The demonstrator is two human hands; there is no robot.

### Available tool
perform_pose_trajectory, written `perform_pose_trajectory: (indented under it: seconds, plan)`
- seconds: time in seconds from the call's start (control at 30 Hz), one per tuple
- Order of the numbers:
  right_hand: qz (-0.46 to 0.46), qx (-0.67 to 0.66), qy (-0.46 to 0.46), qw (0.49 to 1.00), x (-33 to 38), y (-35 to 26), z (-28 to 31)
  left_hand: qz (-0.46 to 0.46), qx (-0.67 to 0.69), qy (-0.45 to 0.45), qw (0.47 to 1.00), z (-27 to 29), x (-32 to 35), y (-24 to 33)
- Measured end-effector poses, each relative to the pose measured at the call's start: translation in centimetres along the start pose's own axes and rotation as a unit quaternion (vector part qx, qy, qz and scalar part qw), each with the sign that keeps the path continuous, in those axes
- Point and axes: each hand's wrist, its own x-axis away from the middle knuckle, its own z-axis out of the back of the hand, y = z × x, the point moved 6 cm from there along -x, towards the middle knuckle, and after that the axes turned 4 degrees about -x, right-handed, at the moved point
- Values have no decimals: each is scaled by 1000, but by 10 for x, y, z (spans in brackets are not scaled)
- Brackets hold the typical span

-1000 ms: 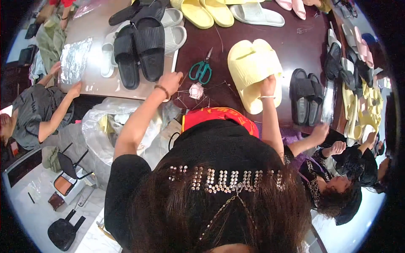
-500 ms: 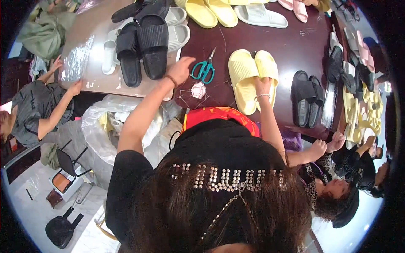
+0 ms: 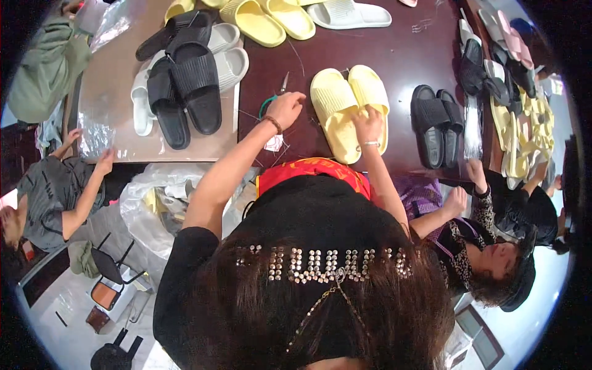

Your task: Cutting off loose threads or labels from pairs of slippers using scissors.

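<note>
A pair of pale yellow slides [image 3: 333,106] lies on the dark table in front of me, toes pointing away. My right hand [image 3: 369,127] is at the right slide, its bent fingers gripping the inner side just below the strap. To the left of the pair, my left hand [image 3: 286,111] reaches over a pair of teal-handled scissors [image 3: 267,105], fingers stretched toward the slides and nothing seen in them. It hides most of the scissors' handles; the blades [image 3: 285,83] show beyond it. A white tag with pink-red lines [image 3: 274,143] lies below my left wrist.
Black slides [image 3: 196,92] lie over white ones at left, on a clear-covered tabletop [image 3: 111,132]. More yellow slides [image 3: 256,21] and a white slide [image 3: 348,15] sit farther back. Black slides [image 3: 431,129] lie at right. Co-workers are at both sides; a plastic bag [image 3: 145,206] is below left.
My left hand has moved right, from beside the scissors to over their handles. My right hand stays at the right yellow slide. The whole view has shifted a little.
</note>
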Motion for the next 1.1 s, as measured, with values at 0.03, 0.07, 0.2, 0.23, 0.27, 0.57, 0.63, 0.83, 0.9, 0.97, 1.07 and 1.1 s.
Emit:
perform_pose_trajectory:
  seconds: [0.03, 0.07, 0.2, 0.23, 0.27, 0.57, 0.63, 0.83, 0.9, 0.97, 1.07, 1.1]
  plan:
    - [-3, 1, 1, 1000, -5, 6, -2, -10, 26, -6, 1000, -3, 3, 6]
    - [27, -12, -12, 999, -18, 13, -11, -10, 27, -8, 1000, -4, 5, 9]
    - [138, -67, -41, 987, -75, 51, -42, -18, 115, -41, 992, -1, 3, 27]
    - [166, -79, -50, 982, -79, 56, -44, 9, 150, -26, 988, 11, 4, 28]
    - [167, -78, -54, 981, -74, 41, -37, 43, 186, -5, 982, 24, 7, 25]
    - [-132, -917, -88, 365, 14, -116, 93, 33, 306, 49, 950, 59, 28, 88]
    - [-410, -840, 35, 354, 31, -109, 84, 15, 296, 65, 953, 68, 31, 105]
    - [55, -901, -174, 393, 30, -102, 78, -25, 438, 82, 895, 69, 33, 129]
    - [55, -913, -188, 358, 24, -102, 80, -29, 435, 74, 897, 68, 34, 134]
    - [53, -923, -207, 321, 22, -108, 85, -36, 426, 68, 901, 69, 35, 136]
    - [49, -931, -229, 281, 22, -115, 88, 3, 462, 58, 885, 53, 42, 136]
    - [43, -931, -212, 295, 22, -114, 89, 22, 480, 51, 876, 50, 44, 138]
